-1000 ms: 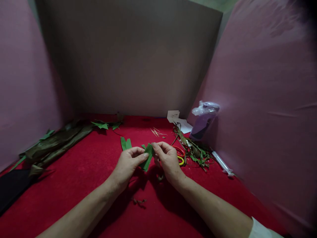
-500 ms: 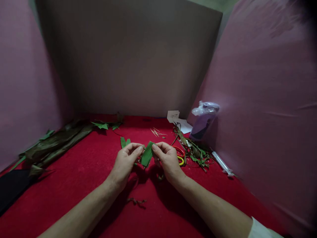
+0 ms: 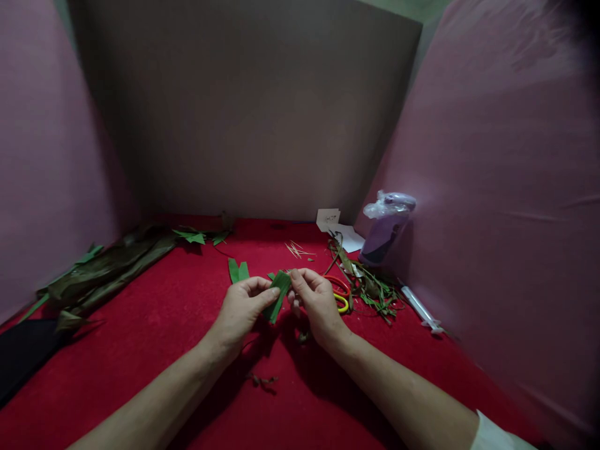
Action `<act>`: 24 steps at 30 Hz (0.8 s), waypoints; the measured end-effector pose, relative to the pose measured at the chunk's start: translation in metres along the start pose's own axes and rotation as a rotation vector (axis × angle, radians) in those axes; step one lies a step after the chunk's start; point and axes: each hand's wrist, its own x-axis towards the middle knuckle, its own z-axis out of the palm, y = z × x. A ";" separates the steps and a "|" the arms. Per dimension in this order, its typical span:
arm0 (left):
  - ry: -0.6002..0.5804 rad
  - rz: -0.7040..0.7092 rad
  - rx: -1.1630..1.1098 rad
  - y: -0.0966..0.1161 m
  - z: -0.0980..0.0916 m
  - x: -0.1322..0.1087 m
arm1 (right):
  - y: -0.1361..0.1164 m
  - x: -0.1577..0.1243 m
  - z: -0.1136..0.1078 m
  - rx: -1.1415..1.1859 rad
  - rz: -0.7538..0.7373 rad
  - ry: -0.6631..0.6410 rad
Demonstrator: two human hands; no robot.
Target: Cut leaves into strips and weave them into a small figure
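Observation:
A flat green leaf piece is held up between both hands over the red cloth. My left hand pinches it between thumb and fingers, the thumb lying across its face. At the piece's upper right corner, the thumb and fingertips of my right hand are closed on it. Just beyond the left fingers, cut leaf strips lie on the cloth. Right beside my right hand are scissors with red and yellow handles, their blades hidden. A twisted brown dried scrap lies nearer me.
Thin wooden sticks lie farther back. On the right are a heap of leaf scraps and stems, a syringe and a purple container topped with clear plastic. Large dried leaves line the left wall; a black item sits nearer.
The left thumb has come over onto the face of the leaf piece, which it was beside before. The right hand still pinches the upper corner, with its lower fingers shifted slightly.

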 end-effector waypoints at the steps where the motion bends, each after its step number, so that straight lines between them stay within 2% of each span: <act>1: -0.004 -0.005 0.004 0.000 0.000 0.000 | 0.000 0.000 0.000 0.004 0.001 0.007; 19: -0.033 -0.023 -0.063 0.006 0.002 -0.003 | -0.002 -0.003 0.004 -0.019 -0.049 0.010; 22: -0.013 -0.055 -0.100 0.004 0.000 -0.001 | -0.011 0.005 -0.003 -0.140 -0.073 -0.012; 24: 0.009 -0.077 -0.147 0.005 -0.001 0.000 | -0.025 0.014 -0.016 -0.332 -0.120 0.003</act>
